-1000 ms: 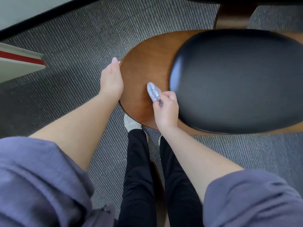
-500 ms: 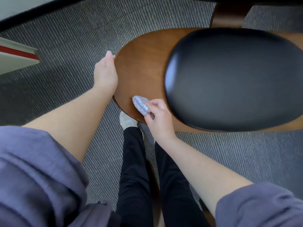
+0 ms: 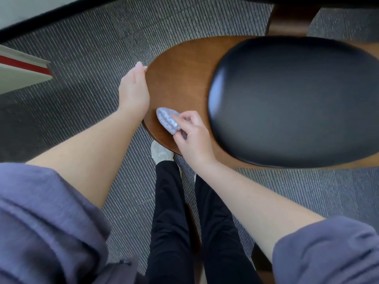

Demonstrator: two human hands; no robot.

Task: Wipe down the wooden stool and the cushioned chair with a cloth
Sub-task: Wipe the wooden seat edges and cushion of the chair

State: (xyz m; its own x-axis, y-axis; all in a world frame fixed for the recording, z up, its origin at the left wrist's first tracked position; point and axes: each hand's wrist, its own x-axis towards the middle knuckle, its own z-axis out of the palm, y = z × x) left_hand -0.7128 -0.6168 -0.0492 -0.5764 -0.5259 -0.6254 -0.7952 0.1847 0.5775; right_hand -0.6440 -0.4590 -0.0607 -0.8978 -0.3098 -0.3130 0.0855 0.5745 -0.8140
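Soft, cool, even indoor light, with faint shadows. A pale sheen runs along the left edge of the black cushion (image 3: 293, 101). Left of it the striped carpet (image 3: 92, 64) smears with motion blur; straight lines farthest from it bow.

One view: head cam, above the chair (image 3: 180, 89) and facing almost straight down at it. Close in: chair fills the upper right, carpet (image 3: 92, 48) left of the chair, wearer's own legs (image 3: 170, 212) just below its near edge.
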